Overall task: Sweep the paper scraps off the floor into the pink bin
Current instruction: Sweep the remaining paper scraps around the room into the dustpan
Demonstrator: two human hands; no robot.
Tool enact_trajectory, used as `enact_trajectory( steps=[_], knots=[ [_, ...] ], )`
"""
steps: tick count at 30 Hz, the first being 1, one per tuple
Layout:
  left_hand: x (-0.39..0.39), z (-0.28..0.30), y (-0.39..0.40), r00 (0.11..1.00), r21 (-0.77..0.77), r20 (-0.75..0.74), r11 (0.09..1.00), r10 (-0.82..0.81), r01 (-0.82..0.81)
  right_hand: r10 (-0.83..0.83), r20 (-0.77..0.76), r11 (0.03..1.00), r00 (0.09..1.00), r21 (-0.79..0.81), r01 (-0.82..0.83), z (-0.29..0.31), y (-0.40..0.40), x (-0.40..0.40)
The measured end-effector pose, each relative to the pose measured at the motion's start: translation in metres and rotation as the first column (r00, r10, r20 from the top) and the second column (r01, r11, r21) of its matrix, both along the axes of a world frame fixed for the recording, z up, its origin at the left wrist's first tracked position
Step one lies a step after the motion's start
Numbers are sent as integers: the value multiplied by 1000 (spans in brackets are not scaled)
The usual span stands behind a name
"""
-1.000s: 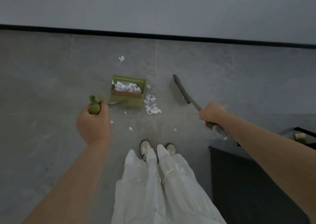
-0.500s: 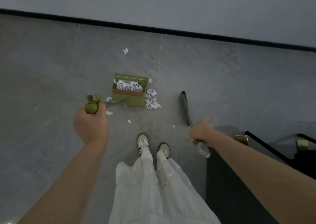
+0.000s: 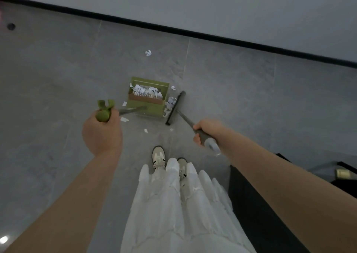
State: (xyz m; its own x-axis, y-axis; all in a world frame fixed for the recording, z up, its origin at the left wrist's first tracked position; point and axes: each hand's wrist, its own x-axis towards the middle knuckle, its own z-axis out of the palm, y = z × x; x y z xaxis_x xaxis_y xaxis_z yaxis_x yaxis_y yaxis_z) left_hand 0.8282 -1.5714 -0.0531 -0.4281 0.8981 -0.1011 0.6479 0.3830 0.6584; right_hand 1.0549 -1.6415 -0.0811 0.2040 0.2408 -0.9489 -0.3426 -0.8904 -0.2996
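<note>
A green dustpan [image 3: 152,108] stands on the grey floor, holding a heap of white paper scraps [image 3: 147,91]. My left hand [image 3: 102,131] grips the green top of its long handle [image 3: 103,113]. My right hand [image 3: 207,131] grips the grey broom handle [image 3: 206,138]. The dark broom head [image 3: 174,108] lies against the dustpan's right side, pressing a small pile of scraps [image 3: 170,104] between them. Loose scraps lie around: one far off near the wall [image 3: 148,52], one by the pan's corner [image 3: 173,87], others near my left hand [image 3: 124,119]. The pink bin is out of view.
A black skirting strip [image 3: 193,33] runs along the grey wall behind. A dark mat [image 3: 257,214] and a black-framed piece with brass feet [image 3: 343,172] sit at the right. My shoes [image 3: 159,156] and white skirt are below the dustpan.
The broom head has swung left from open floor to the dustpan's right side, meeting the scrap pile there. My left hand keeps the dustpan in place.
</note>
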Motion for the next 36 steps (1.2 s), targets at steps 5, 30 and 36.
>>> enact_trajectory(
  steps=[5,30,36],
  knots=[
    [-7,6,-12,999,16,-19,1000,27,-27,141,142,989,980,18,-145,6,6,8],
    [-115,-28,-69,997,-53,34,996,-66,68,803,429,564,414,-324,-759,-40,28,-49],
    [-148,-21,-114,986,-101,23,981,-164,166,876,405,425,261,-394,-815,-31,-13,-84]
  ],
)
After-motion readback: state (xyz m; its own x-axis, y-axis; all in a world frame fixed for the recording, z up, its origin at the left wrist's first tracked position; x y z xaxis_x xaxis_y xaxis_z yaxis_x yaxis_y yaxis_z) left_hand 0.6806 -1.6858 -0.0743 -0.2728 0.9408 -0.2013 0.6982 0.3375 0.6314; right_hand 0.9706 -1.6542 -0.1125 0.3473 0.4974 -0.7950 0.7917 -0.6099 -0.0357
